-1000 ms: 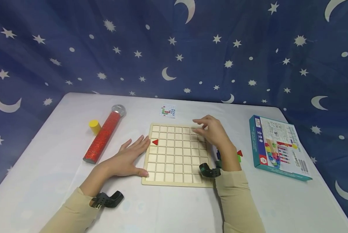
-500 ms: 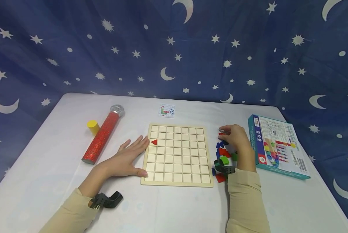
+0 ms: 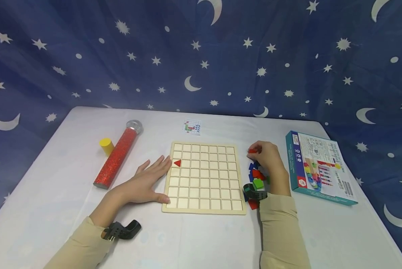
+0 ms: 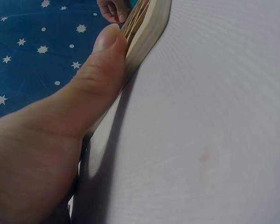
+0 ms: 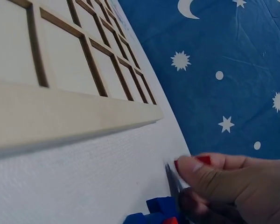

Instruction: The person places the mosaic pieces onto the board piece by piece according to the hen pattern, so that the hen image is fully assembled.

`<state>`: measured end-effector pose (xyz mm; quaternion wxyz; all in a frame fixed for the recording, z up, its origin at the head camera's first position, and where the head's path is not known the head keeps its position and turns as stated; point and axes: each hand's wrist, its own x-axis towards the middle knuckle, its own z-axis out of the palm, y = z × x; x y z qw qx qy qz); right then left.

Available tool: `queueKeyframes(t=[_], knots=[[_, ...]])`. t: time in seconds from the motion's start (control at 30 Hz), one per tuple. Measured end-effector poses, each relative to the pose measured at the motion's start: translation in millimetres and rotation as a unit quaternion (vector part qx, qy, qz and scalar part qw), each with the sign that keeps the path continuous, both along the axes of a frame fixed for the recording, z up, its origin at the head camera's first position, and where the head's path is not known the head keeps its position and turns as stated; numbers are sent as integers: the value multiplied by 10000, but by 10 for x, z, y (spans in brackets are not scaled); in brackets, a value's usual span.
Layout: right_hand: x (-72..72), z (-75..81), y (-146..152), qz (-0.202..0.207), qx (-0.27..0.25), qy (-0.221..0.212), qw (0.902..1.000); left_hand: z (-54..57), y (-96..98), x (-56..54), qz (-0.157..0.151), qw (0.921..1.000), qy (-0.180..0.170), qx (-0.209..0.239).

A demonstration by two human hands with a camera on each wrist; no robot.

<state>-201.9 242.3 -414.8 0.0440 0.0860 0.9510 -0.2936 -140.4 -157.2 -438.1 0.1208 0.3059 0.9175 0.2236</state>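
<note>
My right hand (image 3: 269, 157) pinches a small red block (image 3: 252, 151) between thumb and fingers, just right of the board's upper right corner. In the right wrist view the red block (image 5: 204, 160) shows partly behind the thumb. My left hand (image 3: 144, 185) lies with fingers spread and straight, fingertips and thumb at the left edge of the wooden grid board (image 3: 204, 213). One red triangle block (image 3: 177, 163) sits in a left-column cell of the board. Below my right hand, several blue, red and green blocks (image 3: 258, 184) lie in a loose pile, partly hidden by the wrist camera.
A small card with a bird pattern (image 3: 191, 127) lies behind the board. To the left are a red glittery microphone-shaped tube (image 3: 116, 157) and a yellow cylinder (image 3: 106, 146). A teal-edged box (image 3: 322, 168) lies at the right. A starry curtain (image 3: 201, 56) hangs behind the table.
My right hand has gone from above the board's right side to the pile, taken a red block, and shifted slightly left with it. My left hand has stayed in place.
</note>
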Motion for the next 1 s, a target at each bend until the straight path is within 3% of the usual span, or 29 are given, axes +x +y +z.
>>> queueKeyframes(t=[0.23, 0.47, 0.63, 1.0], knots=[[-37, 21, -78, 241, 70, 391, 9989, 12, -3, -24, -2, 10000, -3, -59], [-78, 94, -273, 1135, -128, 705, 9910, 19, -12, -35, -39, 10000, 34, -63], [-81, 83, -504, 1443, -527, 938, 9837, 3, -18, -42, -17, 10000, -6, -81], [-28, -34, -1057, 1978, -795, 603, 9752, -14, -9, -14, -14, 10000, -48, 68]])
